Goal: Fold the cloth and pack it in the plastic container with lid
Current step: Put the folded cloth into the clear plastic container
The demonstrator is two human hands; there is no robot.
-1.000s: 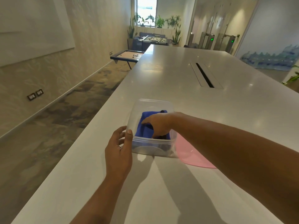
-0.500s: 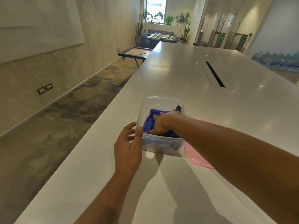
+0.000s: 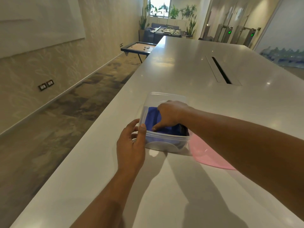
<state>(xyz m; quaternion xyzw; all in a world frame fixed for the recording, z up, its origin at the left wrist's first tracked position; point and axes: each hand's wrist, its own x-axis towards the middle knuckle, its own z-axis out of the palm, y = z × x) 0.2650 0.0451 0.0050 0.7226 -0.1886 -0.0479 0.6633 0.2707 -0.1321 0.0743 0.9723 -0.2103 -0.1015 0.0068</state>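
A clear plastic container (image 3: 164,96) stands on the white table near its left edge. A folded blue cloth (image 3: 151,116) lies inside it. My right hand (image 3: 171,115) is inside the container, fingers pressing down on the cloth. My left hand (image 3: 131,145) grips the container's near left corner, thumb on the rim. A pink lid (image 3: 207,155) lies flat on the table just right of the container, partly hidden under my right forearm.
The long white table (image 3: 189,69) has a dark cable slot (image 3: 221,69) further back. Its left edge drops to a carpeted floor. A small game table (image 3: 138,47) and a foosball table (image 3: 167,31) stand at the far end.
My right hand has shifted within the container, pushing the cloth further down. My left hand keeps hold of the container's corner. The camera moved slightly.
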